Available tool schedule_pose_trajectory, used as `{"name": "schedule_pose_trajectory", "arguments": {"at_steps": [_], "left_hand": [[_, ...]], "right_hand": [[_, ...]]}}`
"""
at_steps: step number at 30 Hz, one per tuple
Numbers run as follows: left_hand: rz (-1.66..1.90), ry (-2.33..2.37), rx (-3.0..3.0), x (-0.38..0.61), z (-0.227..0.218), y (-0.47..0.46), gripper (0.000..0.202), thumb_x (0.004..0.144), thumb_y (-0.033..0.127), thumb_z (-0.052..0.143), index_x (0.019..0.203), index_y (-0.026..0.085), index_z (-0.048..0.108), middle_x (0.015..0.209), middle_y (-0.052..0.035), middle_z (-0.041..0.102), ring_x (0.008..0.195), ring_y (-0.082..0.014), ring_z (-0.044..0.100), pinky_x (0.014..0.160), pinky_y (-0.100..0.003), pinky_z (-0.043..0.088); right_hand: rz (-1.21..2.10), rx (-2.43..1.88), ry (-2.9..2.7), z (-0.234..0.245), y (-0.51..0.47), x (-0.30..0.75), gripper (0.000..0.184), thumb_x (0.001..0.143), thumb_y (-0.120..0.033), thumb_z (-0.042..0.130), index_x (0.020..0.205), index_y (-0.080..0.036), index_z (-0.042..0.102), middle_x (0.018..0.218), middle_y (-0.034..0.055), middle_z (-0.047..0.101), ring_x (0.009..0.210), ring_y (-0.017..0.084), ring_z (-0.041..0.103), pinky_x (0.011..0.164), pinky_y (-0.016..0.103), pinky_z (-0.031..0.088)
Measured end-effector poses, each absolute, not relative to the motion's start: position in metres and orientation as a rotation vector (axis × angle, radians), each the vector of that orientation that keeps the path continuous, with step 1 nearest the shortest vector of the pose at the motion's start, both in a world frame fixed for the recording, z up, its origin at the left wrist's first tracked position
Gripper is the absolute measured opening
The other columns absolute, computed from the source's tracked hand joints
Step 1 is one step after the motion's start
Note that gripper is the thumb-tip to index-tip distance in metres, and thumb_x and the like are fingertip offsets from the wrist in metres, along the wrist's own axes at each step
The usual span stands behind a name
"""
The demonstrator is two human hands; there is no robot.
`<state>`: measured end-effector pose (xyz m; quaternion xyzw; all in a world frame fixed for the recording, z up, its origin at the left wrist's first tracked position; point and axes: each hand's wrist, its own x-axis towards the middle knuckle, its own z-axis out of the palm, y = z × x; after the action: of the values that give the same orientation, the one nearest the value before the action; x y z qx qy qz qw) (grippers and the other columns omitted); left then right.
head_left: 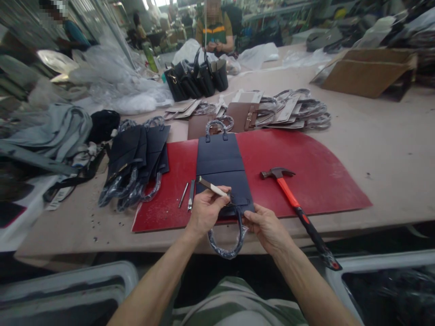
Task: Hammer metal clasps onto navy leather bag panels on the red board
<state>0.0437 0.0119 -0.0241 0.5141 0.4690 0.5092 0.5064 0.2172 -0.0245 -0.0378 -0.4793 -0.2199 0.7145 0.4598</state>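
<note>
A flat navy bag panel lies across the red mat, with a plastic-wrapped handle at its far end and another handle hanging over the table's front edge. My left hand is closed around a slim metal tool with a whitish grip, held slanted over the near part of the panel; its lower tip is hidden by my fingers. At the panel's near right corner, my right hand pinches the edge beside the handle's base. Left of the panel lie a thin metal rod and a nail clipper-like tool.
On the red mat rests a claw hammer, its handle overhanging the table edge. Navy bag pieces are stacked at left, brown ones behind. Farther back are black bags, a cardboard box and a seated person.
</note>
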Motion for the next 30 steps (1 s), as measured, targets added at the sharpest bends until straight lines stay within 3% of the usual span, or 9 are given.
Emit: {"name": "schedule_pose_trajectory", "arguments": {"at_steps": [8,30], "left_hand": [[1.203,1.147,1.301,0.057,-0.027,0.013,0.02,0.079,0.024,0.073,0.097,0.017,0.074,0.104,-0.0079,0.077,0.095,-0.0215,0.073,0.084,-0.033,0.061],[1.129,1.248,1.511,0.06,-0.039,0.012,0.015,0.084,0.021,0.066,0.098,0.018,0.071,0.108,-0.0078,0.076,0.099,-0.0217,0.072,0.086,-0.031,0.059]], "right_hand": [[1.758,-1.188,-0.57,-0.04,-0.025,0.218,0.03,0.058,-0.032,0.083,0.078,-0.016,0.066,0.063,0.0005,0.064,0.056,0.012,0.055,0.057,0.025,0.043],[1.714,-1.316,-0.704,-0.043,-0.019,0.219,0.022,0.059,-0.033,0.074,0.07,-0.015,0.066,0.06,0.0038,0.067,0.05,0.012,0.058,0.051,0.024,0.043]]}}
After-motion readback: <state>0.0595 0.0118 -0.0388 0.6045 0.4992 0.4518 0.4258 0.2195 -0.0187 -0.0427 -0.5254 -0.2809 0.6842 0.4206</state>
